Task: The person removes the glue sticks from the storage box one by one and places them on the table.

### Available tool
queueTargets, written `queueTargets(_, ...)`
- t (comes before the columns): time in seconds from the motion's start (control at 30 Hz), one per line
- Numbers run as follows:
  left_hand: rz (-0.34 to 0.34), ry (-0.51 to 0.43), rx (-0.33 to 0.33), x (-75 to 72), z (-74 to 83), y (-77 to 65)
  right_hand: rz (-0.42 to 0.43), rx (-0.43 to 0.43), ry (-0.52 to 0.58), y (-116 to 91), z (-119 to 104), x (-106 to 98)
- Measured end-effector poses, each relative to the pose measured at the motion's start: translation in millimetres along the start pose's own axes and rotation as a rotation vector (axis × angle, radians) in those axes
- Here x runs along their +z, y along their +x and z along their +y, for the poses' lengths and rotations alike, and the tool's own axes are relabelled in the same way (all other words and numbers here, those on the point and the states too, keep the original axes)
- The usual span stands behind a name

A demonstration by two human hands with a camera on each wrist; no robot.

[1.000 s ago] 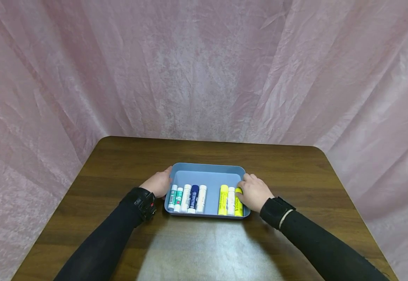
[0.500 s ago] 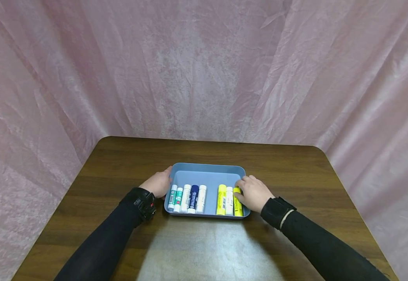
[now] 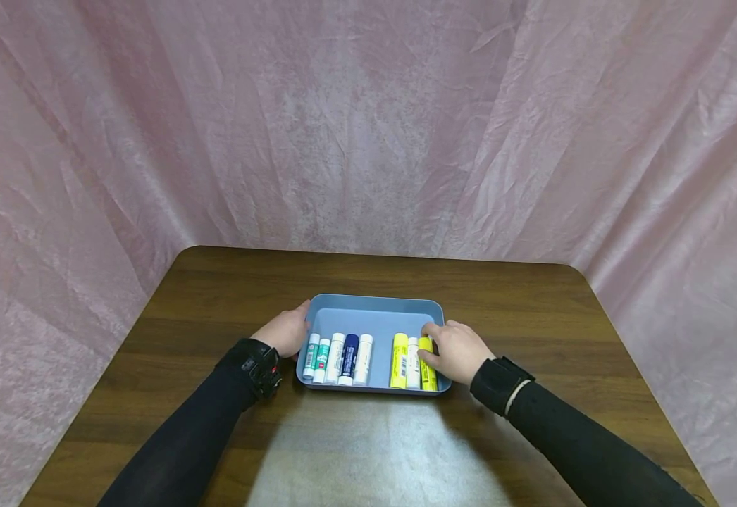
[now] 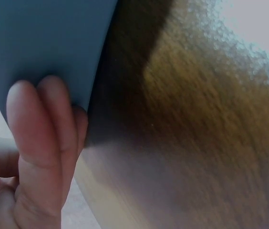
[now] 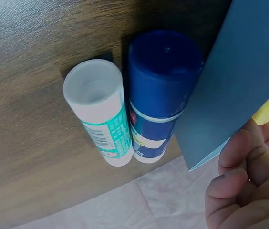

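A shallow blue tray [image 3: 378, 304] lies on the table with several glue sticks in a row along its near side. My left hand [image 3: 287, 331] rests against the tray's left side; in the left wrist view its straight fingers [image 4: 34, 114] touch the outer wall. On the right, my right hand [image 3: 461, 351] reaches over the rim, thumb and index finger on the rightmost yellow glue stick [image 3: 429, 379], which lies flat. Beside it lie a white glue stick [image 3: 413, 370] and another yellow glue stick [image 3: 399, 360]. A navy glue stick [image 3: 348, 359] is among the left group.
In the right wrist view a white-and-teal glue stick [image 5: 101, 114] and a blue glue stick [image 5: 160, 76] stand upright on the table outside the tray wall. The head view does not show them. A pink curtain [image 3: 368, 127] hangs behind the wooden table [image 3: 235, 274].
My right hand's fingers have moved left, and the three right-hand glue sticks have slid slightly left, away from the tray's right wall. My left hand and the tray have stayed put.
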State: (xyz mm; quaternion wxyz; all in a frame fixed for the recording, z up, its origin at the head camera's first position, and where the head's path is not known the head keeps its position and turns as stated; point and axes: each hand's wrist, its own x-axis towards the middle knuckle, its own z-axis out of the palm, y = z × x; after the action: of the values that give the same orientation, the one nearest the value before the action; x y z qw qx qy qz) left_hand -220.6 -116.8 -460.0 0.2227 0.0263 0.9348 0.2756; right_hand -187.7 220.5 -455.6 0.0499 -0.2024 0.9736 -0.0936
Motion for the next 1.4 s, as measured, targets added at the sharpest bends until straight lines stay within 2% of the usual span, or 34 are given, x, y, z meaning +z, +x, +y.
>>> queueTargets(0.4,-0.013,-0.009,-0.014,1.3,0.5,2.7,0.011,0.007,0.008,-1.1,-2.8,-1.2)
queueTargets(0.67,-0.014,-0.015,-0.016,0.3,3.0,1.8,-0.025,0.073,0.106,-0.7,-3.7,-2.4)
queueTargets(1.1,-0.008,0.004,-0.015,0.4,2.2,2.1,-0.033,0.112,0.212,-0.8,-4.0,-1.7)
queueTargets(1.4,-0.005,-0.008,-0.01,-0.5,2.6,0.7,-0.021,0.081,0.242,-2.1,-0.4,-6.0)
